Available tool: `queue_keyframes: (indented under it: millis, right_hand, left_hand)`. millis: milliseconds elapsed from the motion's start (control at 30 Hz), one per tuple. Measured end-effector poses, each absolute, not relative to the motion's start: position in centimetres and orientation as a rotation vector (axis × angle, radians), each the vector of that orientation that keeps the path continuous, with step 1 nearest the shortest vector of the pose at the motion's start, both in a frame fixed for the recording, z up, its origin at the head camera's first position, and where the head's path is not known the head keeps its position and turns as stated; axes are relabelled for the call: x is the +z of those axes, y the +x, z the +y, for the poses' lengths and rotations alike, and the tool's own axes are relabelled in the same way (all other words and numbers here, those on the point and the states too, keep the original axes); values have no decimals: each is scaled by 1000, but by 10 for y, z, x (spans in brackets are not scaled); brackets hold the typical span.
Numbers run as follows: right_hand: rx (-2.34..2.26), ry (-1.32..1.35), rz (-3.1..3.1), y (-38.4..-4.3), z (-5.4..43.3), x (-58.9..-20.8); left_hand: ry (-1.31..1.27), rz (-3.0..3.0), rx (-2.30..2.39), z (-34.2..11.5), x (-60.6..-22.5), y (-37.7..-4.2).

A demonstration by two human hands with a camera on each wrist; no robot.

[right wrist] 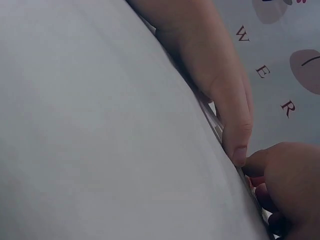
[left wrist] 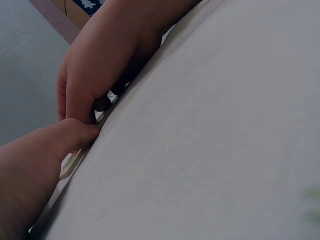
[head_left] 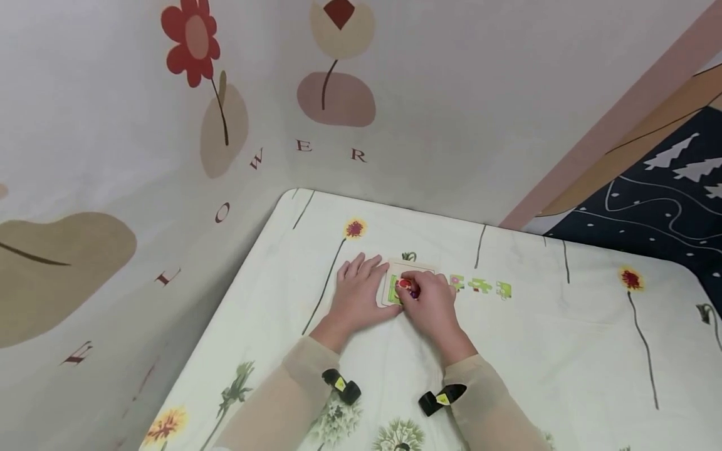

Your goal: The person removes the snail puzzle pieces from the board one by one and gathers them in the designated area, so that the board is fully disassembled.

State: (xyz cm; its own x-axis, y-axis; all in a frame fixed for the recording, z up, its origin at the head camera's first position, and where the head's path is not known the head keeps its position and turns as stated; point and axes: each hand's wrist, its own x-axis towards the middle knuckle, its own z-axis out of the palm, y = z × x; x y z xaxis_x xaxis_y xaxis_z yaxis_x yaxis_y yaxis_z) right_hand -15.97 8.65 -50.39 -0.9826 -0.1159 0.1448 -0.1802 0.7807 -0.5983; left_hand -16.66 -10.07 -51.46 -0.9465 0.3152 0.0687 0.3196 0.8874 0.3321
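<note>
A small wooden puzzle board [head_left: 386, 294] lies on the table with green and red pieces in it. My left hand [head_left: 356, 294] lies flat along its left side, fingers straight and spread, thumb at the near edge. In the left wrist view the left thumb [left wrist: 75, 134] touches the board's edge [left wrist: 72, 161]. Over the board, my right hand [head_left: 433, 304] has its fingers curled and pinches a red puzzle piece [head_left: 404, 284]. The right hand's fingers hide part of the board. In the right wrist view, the right hand [right wrist: 295, 185] meets the left thumb [right wrist: 239, 152].
To the right of the board lie a green-and-pink puzzle piece [head_left: 457, 282], a green piece [head_left: 481, 285] and another green piece [head_left: 504, 289]. A flower-print cloth [head_left: 564, 351] covers the table. Printed fabric walls [head_left: 429, 156] rise behind and on the left.
</note>
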Motion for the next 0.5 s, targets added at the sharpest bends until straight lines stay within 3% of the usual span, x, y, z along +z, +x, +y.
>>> queue_keyframes:
  millis: [500]
  right_hand:
    - [1079,272,-2762,-159,89,-509]
  left_hand:
    - [-515,-3035,-526,-101,-515,-167]
